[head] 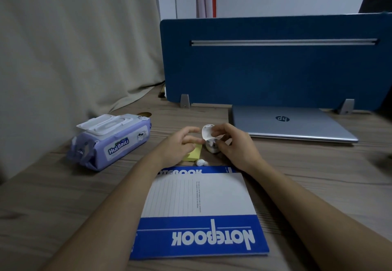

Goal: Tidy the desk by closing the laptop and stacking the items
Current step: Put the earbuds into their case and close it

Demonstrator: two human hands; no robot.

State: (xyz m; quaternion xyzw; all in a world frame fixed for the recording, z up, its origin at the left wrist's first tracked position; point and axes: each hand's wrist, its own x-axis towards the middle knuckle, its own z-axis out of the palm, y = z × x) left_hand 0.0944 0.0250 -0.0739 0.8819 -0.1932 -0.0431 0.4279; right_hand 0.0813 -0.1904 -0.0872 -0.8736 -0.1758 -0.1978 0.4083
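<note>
White plastic is what we have between our hands: a small white earbud charging case (212, 144) with its rounded lid (207, 131) flipped up and tilted away from us. Our right hand (231, 143) wraps the case body from the right, thumb and fingers closed around it, so this grip is narrow and holding the case. Our left hand (180, 145) hovers just left of the case, fingers loosely spread and curled toward the lid, holding nothing that we can see; it rests over a pale yellow pad of sticky notes (194, 154).

What the next move turns on, we judge, is the loose white earbud (200, 162) lying on the wood-grain desk (63, 196) just toward us from the case, below and slightly left of the grip. Our left hand is the nearer one to it. Its long axis runs roughly left to right, though which end is the stem is too small to tell. The case's opening faces up.

Further toward us from the grip lie two blue-and-white notebooks (199, 213), one atop the other, long axis running away from us. The silver laptop (290, 123) sits already shut, beyond and right of the grip. A purple pack of wet wipes (112, 141) lies well to the left.
</note>
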